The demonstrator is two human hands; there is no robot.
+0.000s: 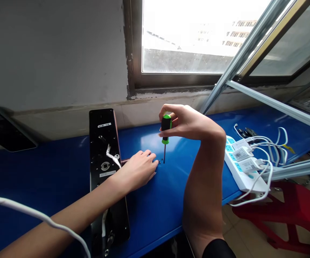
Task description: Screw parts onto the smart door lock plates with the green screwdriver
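Observation:
My right hand (184, 122) grips a screwdriver (167, 125) by its black and green handle. The dark shaft points down at the blue table, with its tip close to a few tiny dark screws (161, 159). My left hand (140, 168) rests palm down on the table, fingers bent and slightly apart, its fingertips at the screws. Under my left forearm lies a long black panel (105, 143) with labels, holes and a white cable (112, 157) on it.
A white power strip (235, 172) with several plugged chargers and cables lies on the right. Metal frame bars (241, 57) slant across the window. A red stool (300, 208) stands below right. A dark flat device (4, 129) leans on the wall; a white cable (36, 214) crosses the lower left.

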